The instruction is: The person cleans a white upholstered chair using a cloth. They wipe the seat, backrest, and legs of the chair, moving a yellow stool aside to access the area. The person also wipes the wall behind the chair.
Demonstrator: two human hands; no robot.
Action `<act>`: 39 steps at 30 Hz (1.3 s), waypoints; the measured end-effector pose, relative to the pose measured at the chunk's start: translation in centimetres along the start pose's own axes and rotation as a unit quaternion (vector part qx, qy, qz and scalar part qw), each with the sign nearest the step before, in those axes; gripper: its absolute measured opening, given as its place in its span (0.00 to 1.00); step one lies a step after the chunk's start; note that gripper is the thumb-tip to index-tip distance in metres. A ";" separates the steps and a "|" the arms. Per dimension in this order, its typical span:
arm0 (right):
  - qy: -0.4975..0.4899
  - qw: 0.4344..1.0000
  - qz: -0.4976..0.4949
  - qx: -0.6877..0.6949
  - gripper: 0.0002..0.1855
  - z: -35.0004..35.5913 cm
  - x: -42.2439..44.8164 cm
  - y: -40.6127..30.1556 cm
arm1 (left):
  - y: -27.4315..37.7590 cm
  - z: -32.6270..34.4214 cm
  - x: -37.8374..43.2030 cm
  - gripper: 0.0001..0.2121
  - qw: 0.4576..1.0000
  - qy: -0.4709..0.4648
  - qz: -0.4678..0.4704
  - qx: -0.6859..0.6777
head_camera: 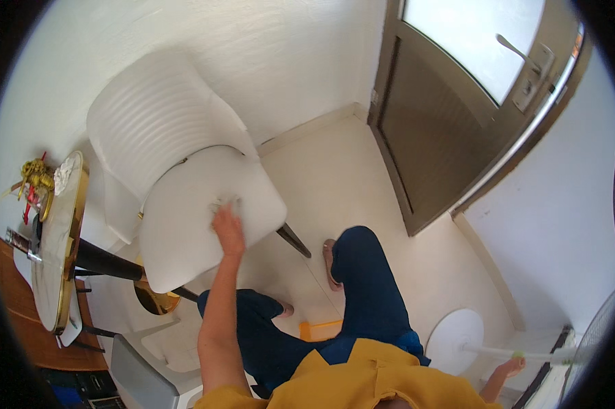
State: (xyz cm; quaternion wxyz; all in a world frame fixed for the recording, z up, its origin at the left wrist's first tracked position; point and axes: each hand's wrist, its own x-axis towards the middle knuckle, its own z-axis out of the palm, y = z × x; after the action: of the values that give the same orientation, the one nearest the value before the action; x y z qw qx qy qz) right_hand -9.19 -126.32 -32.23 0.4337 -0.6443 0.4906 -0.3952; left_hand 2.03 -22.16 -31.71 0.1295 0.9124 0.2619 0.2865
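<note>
My left hand presses down on the seat of a white upholstered chair. Under its fingers is a small whitish cloth, blurred and partly covered by the hand. The chair has a ribbed curved back and dark tapered legs. Far to the right, my right hand is raised beside the white pole of a pedestal fan, fingers curled. A small green spot shows at its fingertips; whether the hand holds it or it belongs to the pole is unclear.
An oval marble-topped table with a gold rim stands left, bearing a golden ornament and crumpled white material. A grey-white chair is lower left. A brown door stands right of the wall; the fan's round base is lower right.
</note>
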 end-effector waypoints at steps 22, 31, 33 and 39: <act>-0.853 0.307 -0.402 0.133 0.14 37.4 -79.1 -23.3 | 0.9 2.0 10.4 0.23 0.980 -0.115 0.091 0.131; -0.839 0.536 0.000 0.095 0.08 43.2 -80.4 -25.0 | 3.8 3.1 10.7 0.24 0.979 -0.148 0.102 0.095; -0.829 0.529 0.172 0.050 0.08 43.7 -79.8 -26.0 | 5.7 0.8 8.3 0.26 0.968 -0.196 0.124 0.093; -0.814 0.519 0.258 0.029 0.07 43.8 -79.1 -27.0 | 2.3 1.8 12.9 0.24 0.970 -0.174 0.077 0.153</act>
State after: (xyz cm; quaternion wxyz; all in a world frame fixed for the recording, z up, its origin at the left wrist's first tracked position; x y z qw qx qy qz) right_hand 23.24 -37.88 -26.95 0.7457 -0.5166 0.0565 0.4170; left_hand 13.03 -17.06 -26.42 0.0094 0.9747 0.2050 0.0888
